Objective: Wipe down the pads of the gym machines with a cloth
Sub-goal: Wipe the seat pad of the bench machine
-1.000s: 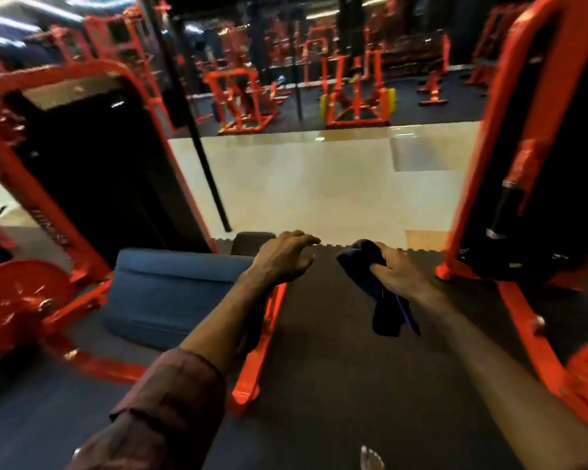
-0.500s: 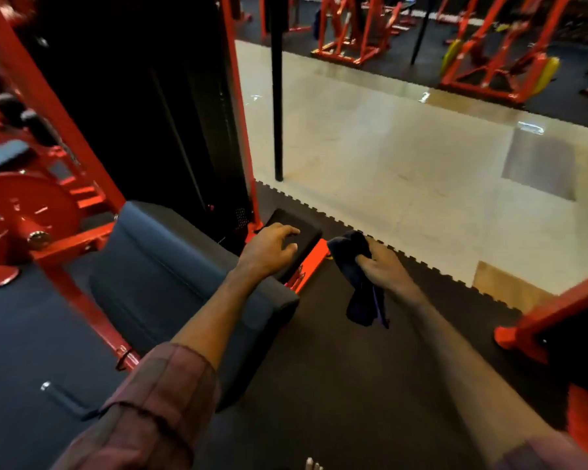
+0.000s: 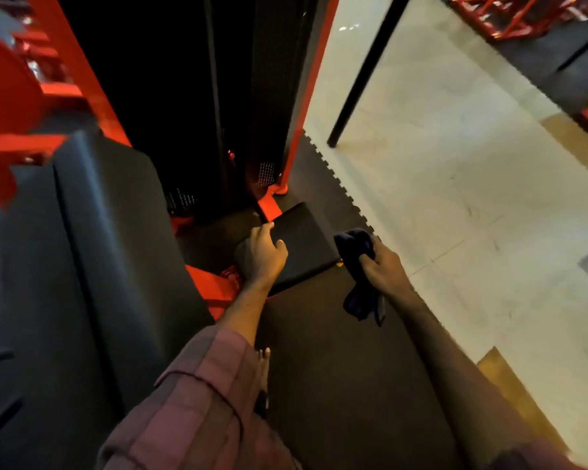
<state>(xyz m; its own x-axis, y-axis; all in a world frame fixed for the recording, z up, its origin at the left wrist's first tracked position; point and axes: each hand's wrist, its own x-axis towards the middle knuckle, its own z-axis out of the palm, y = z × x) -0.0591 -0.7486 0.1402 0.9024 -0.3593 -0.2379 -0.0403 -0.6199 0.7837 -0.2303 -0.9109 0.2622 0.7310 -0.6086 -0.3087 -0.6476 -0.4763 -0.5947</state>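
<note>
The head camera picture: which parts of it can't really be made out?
- Small black pad, head view: its near-left corner is hidden under the left hand.
- Dark cloth: its middle is covered by the gripping right hand.
- Machine interior: too dark to read.
- Big grey pad: cut off by the left edge.

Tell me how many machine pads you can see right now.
2. A large grey-blue pad fills the left side, and a small black pad lies low at centre under the left hand, beside the right hand holding the cloth. Others may be out of view.
</note>
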